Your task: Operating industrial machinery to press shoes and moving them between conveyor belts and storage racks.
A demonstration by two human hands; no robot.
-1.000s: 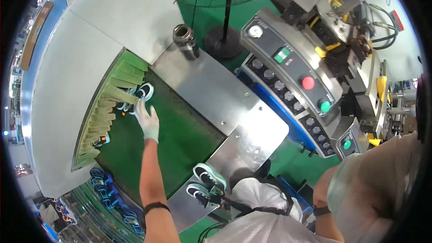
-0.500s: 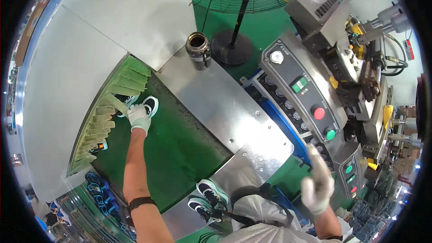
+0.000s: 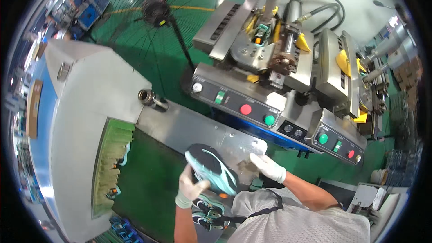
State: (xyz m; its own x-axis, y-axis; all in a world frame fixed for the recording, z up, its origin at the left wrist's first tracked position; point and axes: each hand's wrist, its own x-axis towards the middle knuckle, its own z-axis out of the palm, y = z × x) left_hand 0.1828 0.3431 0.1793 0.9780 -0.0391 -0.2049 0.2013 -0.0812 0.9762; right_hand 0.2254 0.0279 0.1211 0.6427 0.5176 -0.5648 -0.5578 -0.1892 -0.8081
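My white-gloved left hand [image 3: 191, 188] grips a sneaker [image 3: 209, 167], black with pale teal and a small orange patch, held tilted in front of my body. My right hand [image 3: 268, 167], also gloved, is just right of the sneaker and apart from it. Its fingers stretch out over the metal ledge [image 3: 198, 127], and nothing shows in them. More sneakers [image 3: 208, 209] in black, white and teal rest below my left hand, partly hidden by it. At the left, other shoes [image 3: 124, 154] poke out through a green strip curtain [image 3: 105, 171] beside a green surface [image 3: 144, 175].
A metal flask [image 3: 153, 100] stands on the ledge's far end. Beyond the ledge are a machine's button panel [image 3: 236, 103] and a clamp head holding a teal shoe [image 3: 260, 33]. A second button panel [image 3: 337, 141] is further right. A caged fan [image 3: 157, 13] stands behind.
My view has swung right. My left hand has come away from the strip curtain and now holds a sneaker near my body. The right hand has come in beside it.
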